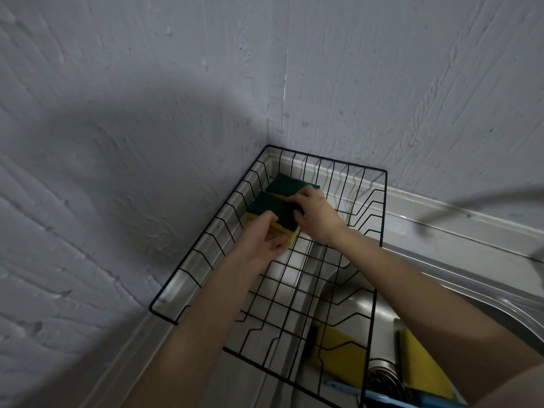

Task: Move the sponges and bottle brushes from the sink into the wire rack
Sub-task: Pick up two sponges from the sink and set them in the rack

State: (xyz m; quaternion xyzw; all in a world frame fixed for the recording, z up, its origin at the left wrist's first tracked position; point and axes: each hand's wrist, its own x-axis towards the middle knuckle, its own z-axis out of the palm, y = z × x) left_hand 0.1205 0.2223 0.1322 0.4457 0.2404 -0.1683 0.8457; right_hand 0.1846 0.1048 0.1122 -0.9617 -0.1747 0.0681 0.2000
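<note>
A black wire rack (pixel 206 262) stands in the corner, over the left edge of the steel sink (pixel 441 293). Two yellow sponges with green tops lie in its far end. My left hand (pixel 265 240) grips the nearer sponge (pixel 272 212) at its front edge. My right hand (pixel 315 214) presses on the same sponge's right side, with fingertips at the seam with the farther sponge (pixel 287 185). Down in the sink lie two more yellow sponges (pixel 338 354) (pixel 424 366) and a blue brush handle (pixel 391 396), its head out of view.
Rough white walls meet in a corner right behind the rack. A faucet (pixel 485 201) reaches in blurred from the right above the sink rim. A round metal drain (pixel 382 381) sits between the two sponges in the basin.
</note>
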